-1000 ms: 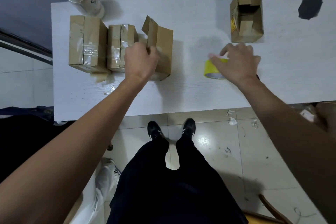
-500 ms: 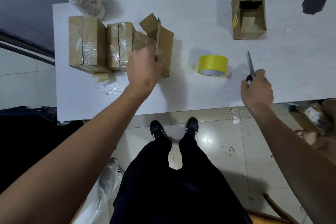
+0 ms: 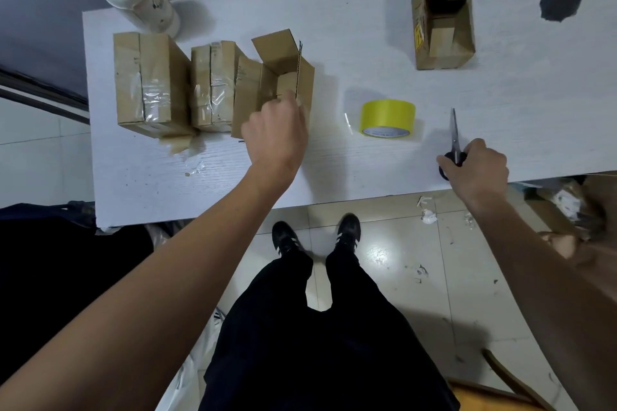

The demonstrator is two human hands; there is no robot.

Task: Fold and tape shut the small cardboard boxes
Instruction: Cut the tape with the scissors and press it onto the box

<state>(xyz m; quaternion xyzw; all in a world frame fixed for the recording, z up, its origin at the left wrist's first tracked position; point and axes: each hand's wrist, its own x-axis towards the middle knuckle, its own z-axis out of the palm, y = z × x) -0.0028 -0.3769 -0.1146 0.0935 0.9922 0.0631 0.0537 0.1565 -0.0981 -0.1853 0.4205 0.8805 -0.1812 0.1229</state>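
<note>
Head view, looking down on a white bench (image 3: 334, 170). Left hand (image 3: 275, 135) grips the near edge of an open box (image 3: 283, 77), whose flaps stand up and whose long axis runs away from the person. Two taped boxes (image 3: 150, 80) stand just left of it, lying the same way. Right hand (image 3: 477, 167) closes on the handles of scissors (image 3: 454, 133), blades pointing away. A yellow tape roll (image 3: 387, 117) sits between the hands; another open box (image 3: 442, 20) lies farther back.
</note>
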